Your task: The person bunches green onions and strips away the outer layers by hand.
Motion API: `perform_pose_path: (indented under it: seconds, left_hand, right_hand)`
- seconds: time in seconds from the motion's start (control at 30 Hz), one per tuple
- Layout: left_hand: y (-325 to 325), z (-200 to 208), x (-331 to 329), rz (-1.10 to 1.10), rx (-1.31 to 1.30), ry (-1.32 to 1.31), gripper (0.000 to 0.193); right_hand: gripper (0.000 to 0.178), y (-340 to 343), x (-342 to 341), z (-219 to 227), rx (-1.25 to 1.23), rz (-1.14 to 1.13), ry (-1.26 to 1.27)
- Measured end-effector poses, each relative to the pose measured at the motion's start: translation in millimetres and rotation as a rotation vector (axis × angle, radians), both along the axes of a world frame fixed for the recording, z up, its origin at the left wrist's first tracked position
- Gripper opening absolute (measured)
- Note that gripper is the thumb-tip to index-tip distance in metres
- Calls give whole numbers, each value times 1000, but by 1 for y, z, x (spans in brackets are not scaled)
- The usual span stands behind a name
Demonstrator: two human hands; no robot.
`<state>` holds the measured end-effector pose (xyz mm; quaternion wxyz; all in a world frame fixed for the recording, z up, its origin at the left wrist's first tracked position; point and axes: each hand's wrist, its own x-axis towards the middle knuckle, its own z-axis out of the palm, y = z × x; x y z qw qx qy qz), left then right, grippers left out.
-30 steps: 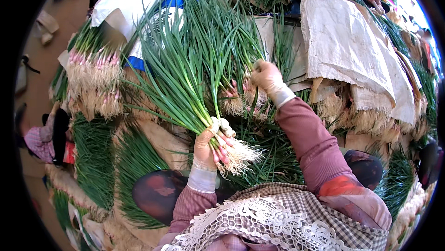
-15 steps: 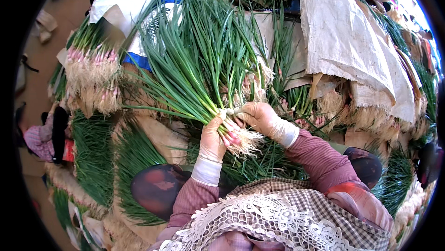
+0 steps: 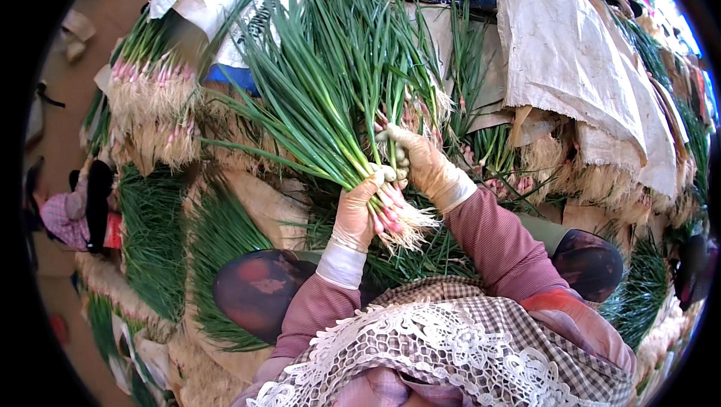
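In front of me is a bunch of spring onions [image 3: 339, 137] with long green leaves, pink bulbs and pale stringy roots. My left hand [image 3: 356, 215], in a thin whitish glove, is wrapped around the stems just above the bulbs. The bulbs and roots stick out below that fist, toward me. Close beside it, slightly farther away and to the right, my gloved right hand [image 3: 422, 165] has its fingers curled around stalks at the bunch's right side. Which stalks it grips is partly hidden by the fingers. Beyond it lie more spring onions [image 3: 420, 110] with pink bulbs.
Pale cloth sheets [image 3: 567, 61] cover stacked onions at right. A blue-and-white sack [image 3: 234, 76] and upright bundles [image 3: 154, 99] stand at left. Green leaves [image 3: 225, 272] lie beside my left knee [image 3: 259, 294]. Another person [image 3: 71, 215] sits at far left.
My right hand has moved up the stems, away from the bulbs, and its fingers now curl around stalks. The left hand keeps its hold, shifted slightly right with the bunch.
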<state>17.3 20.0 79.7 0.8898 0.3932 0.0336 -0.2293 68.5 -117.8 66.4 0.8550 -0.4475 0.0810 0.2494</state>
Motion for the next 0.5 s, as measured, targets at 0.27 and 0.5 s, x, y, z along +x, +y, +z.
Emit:
perform_pose_path:
  seconds: [0.27, 0.5]
  left_hand:
    - [5, -8, -3, -9, -362, 6, 7]
    - [18, -7, 0, -84, -55, -42, 19]
  right_hand:
    - [25, 22, -18, -88, -443, 257, -153]
    - [26, -6, -20, -3, -1597, 777, -490]
